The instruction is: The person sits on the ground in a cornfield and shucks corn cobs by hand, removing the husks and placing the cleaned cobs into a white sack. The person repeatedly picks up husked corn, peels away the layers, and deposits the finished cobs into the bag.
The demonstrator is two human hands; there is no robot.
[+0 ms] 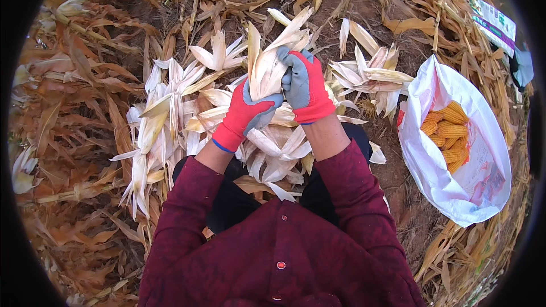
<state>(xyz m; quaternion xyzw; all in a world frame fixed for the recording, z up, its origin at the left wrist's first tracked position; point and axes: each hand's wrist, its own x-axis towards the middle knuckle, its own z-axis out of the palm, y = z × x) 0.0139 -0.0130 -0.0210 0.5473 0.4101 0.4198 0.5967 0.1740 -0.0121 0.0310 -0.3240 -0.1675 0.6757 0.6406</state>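
An ear of corn in dry, pale husk is held up in front of me, its husk leaves spread at the top. My left hand, in a red and grey work glove, grips the lower end. The gloved right hand has its fingers closed on the husk along the right side. Any kernels inside are hidden by husk and gloves. Below both hands, a heap of loose corn husks lies between my knees. To the right, a white woven sack stands with its mouth wide, holding several husked yellow corn cobs.
More pale husks are piled at my left, and another husk bunch lies toward the sack. Dry corn stalks and leaves cover the ground at left and beyond. Bare soil shows beside the sack. A printed bag lies at far upper right.
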